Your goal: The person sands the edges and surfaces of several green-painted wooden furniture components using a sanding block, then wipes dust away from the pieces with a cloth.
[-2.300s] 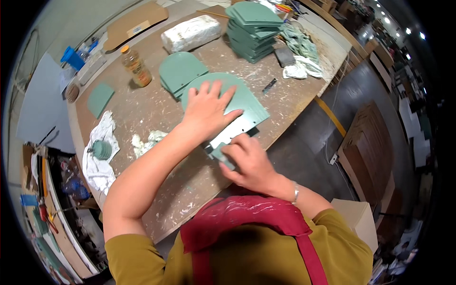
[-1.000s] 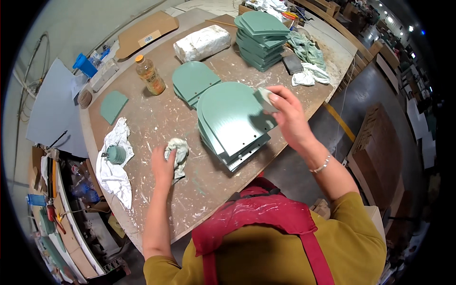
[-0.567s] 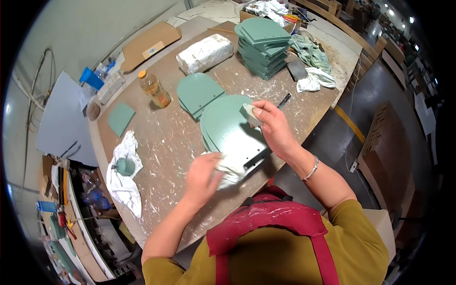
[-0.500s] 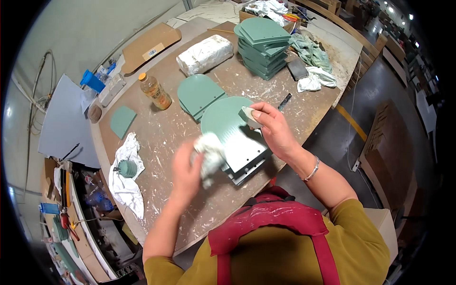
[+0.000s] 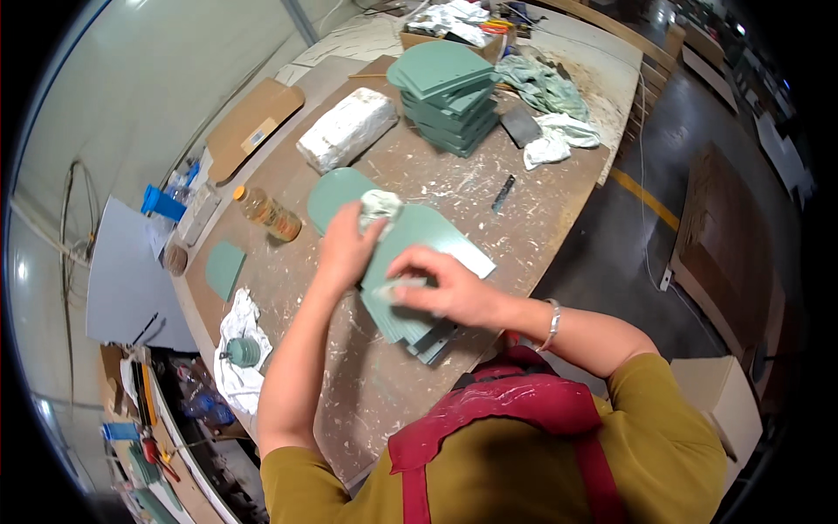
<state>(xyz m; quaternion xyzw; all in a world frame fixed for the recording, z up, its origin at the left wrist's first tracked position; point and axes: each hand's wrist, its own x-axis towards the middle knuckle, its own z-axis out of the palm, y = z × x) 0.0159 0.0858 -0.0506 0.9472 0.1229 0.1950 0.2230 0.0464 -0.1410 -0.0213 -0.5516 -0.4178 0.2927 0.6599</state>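
Paint-spattered brown worktable (image 5: 349, 402) is seen running from the upper right of the frame to the lower left. At centre frame, a pile of flat green arch-topped panels (image 5: 428, 231) is laid on it, with dark edges shown at the pile's lower end. A taller stack of green panels (image 5: 449, 92) is set in the upper middle, well apart. The right hand (image 5: 441, 288) is pressed flat on the top panel at centre, a small pale piece pinched narrowly under its fingers. The left hand (image 5: 347, 249) is closed around a crumpled white rag (image 5: 380, 208), held against the panel's rounded upper edge. A plastic bottle of amber liquid (image 5: 269, 214) is laid at left of centre.
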